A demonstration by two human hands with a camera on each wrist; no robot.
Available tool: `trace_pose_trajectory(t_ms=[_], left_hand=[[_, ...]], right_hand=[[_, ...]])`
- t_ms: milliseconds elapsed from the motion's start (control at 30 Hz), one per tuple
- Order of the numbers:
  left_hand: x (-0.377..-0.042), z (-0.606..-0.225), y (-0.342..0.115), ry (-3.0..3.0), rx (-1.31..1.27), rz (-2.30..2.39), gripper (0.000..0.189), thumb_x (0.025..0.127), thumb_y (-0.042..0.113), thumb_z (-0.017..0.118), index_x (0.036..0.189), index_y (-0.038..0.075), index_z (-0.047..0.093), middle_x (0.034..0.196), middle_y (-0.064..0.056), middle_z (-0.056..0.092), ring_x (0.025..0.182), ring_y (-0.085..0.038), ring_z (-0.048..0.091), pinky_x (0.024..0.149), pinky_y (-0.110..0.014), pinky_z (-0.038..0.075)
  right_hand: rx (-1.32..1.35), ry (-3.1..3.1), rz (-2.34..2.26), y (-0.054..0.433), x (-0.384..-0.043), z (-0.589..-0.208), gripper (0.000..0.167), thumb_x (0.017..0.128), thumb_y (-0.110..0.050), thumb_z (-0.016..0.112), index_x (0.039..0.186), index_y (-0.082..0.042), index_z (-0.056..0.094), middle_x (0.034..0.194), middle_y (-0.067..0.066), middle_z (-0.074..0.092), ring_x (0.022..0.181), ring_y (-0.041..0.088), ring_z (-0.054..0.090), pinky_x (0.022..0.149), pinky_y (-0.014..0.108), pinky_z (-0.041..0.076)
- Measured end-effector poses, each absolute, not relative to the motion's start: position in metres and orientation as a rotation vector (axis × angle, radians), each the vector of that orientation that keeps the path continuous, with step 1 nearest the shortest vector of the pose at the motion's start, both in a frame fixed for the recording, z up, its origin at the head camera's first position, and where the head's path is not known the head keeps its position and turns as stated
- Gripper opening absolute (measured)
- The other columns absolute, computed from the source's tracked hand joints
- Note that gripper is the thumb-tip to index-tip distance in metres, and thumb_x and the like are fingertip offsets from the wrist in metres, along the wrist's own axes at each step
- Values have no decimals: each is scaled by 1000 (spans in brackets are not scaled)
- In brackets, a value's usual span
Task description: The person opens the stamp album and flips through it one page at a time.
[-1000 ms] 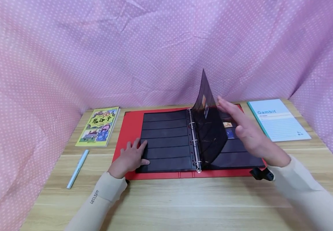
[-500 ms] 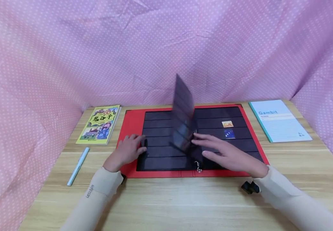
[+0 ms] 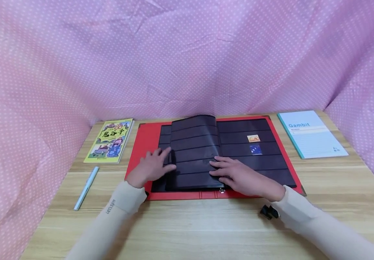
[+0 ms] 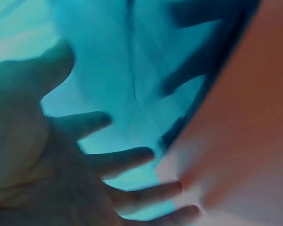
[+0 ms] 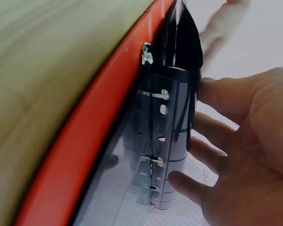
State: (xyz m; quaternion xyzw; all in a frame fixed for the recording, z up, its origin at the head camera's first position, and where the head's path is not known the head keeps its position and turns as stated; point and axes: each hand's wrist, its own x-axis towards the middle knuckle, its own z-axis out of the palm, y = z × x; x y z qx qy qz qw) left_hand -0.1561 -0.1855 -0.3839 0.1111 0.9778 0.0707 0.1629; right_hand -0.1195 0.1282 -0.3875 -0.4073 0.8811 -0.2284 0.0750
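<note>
A red ring binder lies spread on the table, holding black pocket pages. One black page is turned over to the left side, bowed near the rings. My left hand, fingers spread, is at that page's outer edge. The right hand rests its extended fingertips on the page near the spine. In the right wrist view, the right fingers lie along the bowed page beside the metal rings. An orange-and-white stamp-like card and a dark blue one sit in the right-hand page's pockets.
A yellow illustrated book lies left of the binder, with a light blue pen in front of it. At the right is a pale blue notebook marked Gambit. Pink dotted cloth hangs behind the wooden table.
The upright page has swung over to the left and come down. My right hand has moved left to the spine area. The left hand has shifted slightly right, to the turned page's edge.
</note>
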Motion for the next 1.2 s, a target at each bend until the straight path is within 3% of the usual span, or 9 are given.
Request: trace_pose_trajectory(t_ms=[100,233,467,633,1000,1200], left_hand=[[-153,-393,-174,2752,298,9,82,87,58,55,152,20,23,149,-26,21,128,-50,26,95,-63,34],[-152,-397,-166,2776,287,-77,83,85,59,58,151,19,25,148,-27,22,125,-50,28,91,-62,39],[-153,-399,-166,2777,315,-133,85,84,58,59,151,18,26,145,-27,26,124,-48,31,91,-60,40],[-154,-399,-169,2786,316,-111,85,84,56,61,150,15,27,145,-26,27,124,-46,32,91,-59,40],[-155,-397,-179,2839,294,51,79,82,42,71,145,8,37,140,-22,35,125,-40,34,96,-60,36],[-157,-394,-196,2876,327,82,78,78,42,75,139,7,43,134,-21,39,119,-38,36,91,-55,42]], right_hand=[[-1211,2597,-750,132,-124,-386,42,92,-14,64,133,-13,57,148,5,36,137,25,29,105,47,32],[-1073,2542,-885,143,-138,-387,62,90,-23,66,145,-17,39,155,4,21,136,25,28,98,46,40],[-836,2482,-885,155,-156,-402,85,87,-48,63,153,-28,13,157,0,8,137,29,24,99,50,38],[-802,2536,-859,150,-155,-406,83,86,-55,60,152,-33,15,157,-6,8,136,27,28,97,50,40],[-747,2649,-818,127,-150,-401,82,85,-60,58,151,-28,24,156,-4,14,137,31,26,99,54,36],[-773,2698,-733,111,-149,-400,80,85,-54,62,150,-22,29,156,4,18,137,42,20,99,68,23]])
